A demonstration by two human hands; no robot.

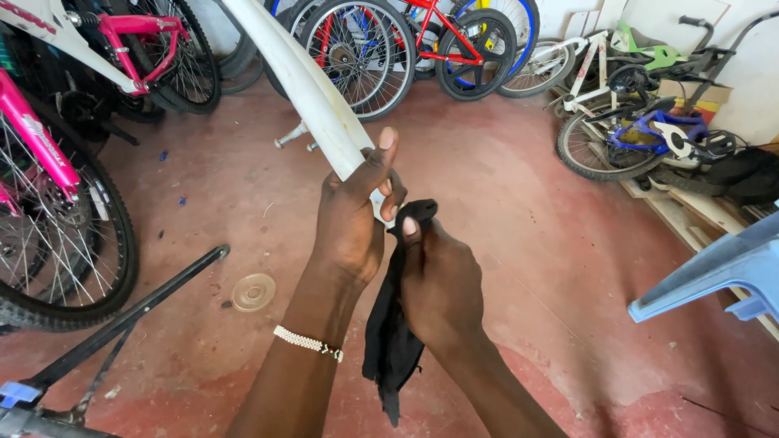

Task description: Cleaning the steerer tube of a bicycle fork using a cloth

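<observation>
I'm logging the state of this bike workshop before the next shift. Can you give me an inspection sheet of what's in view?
Surface: red concrete floor, scuffed and dusty, with pale worn patches.
Job's things: curved white mudguard held at its lower end; black cloth hanging down beside it.
Clutter: clear plastic disc on the floor; small bits scattered about.
Fingers: left hand wrapped around the mudguard, thumb up; right hand gripping the cloth against the mudguard's end.
Cables: nothing seen.
Surroundings: pink bicycle at left, red bicycle at back, small white bicycle at right, blue plastic chair, black stand leg.
</observation>
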